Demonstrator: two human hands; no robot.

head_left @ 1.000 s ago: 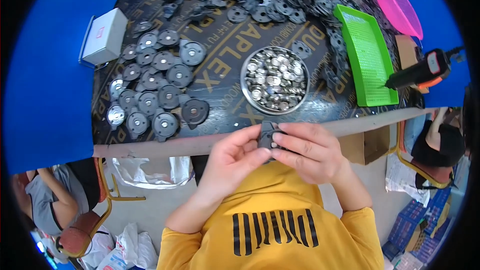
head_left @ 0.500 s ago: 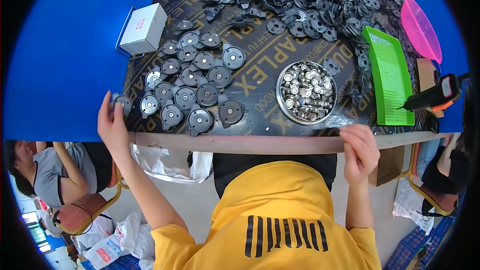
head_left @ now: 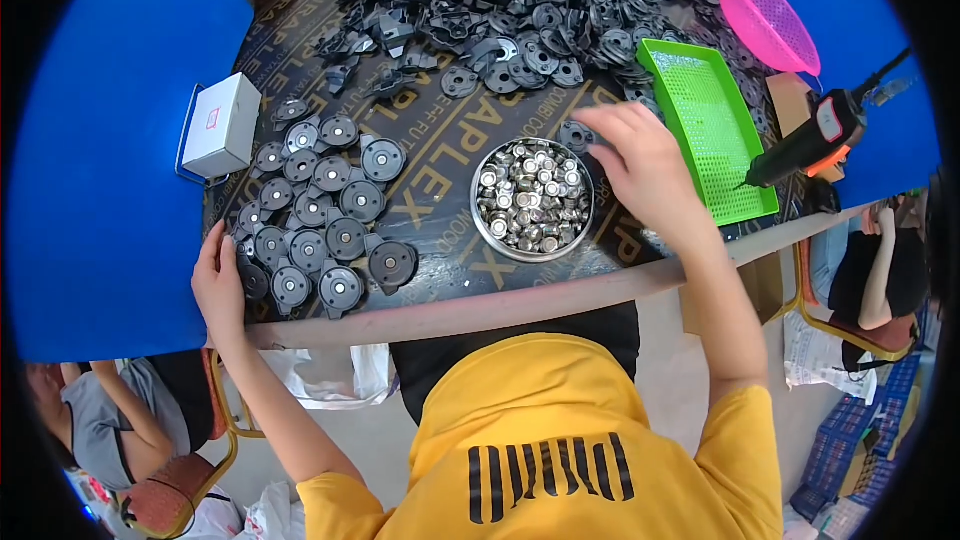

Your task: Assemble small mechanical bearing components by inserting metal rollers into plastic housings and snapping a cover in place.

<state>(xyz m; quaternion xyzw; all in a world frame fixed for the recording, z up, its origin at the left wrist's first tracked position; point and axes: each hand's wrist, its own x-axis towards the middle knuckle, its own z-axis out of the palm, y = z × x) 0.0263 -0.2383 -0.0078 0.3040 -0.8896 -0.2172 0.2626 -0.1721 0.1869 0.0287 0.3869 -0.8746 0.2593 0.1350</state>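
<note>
Reaching farther over the worktop (head_left: pixel 430 280) than half a second ago, the right hand (head_left: pixel 640 155) has left the near edge for a loose black disc (head_left: pixel 573 136) just right of the metal bowl (head_left: pixel 532 257). Its thumb and fingers are parted and curved at that disc's right side; whether they grip it, I cannot tell. At the near left, the left hand (head_left: pixel 217 285) has fingers loosely extended beside the nearest-left black disc (head_left: pixel 255 282) of the grouped discs (head_left: pixel 331 174); any hold there is unclear. Silvery metal pieces (head_left: pixel 535 195) fill the bowl between both hands.
</note>
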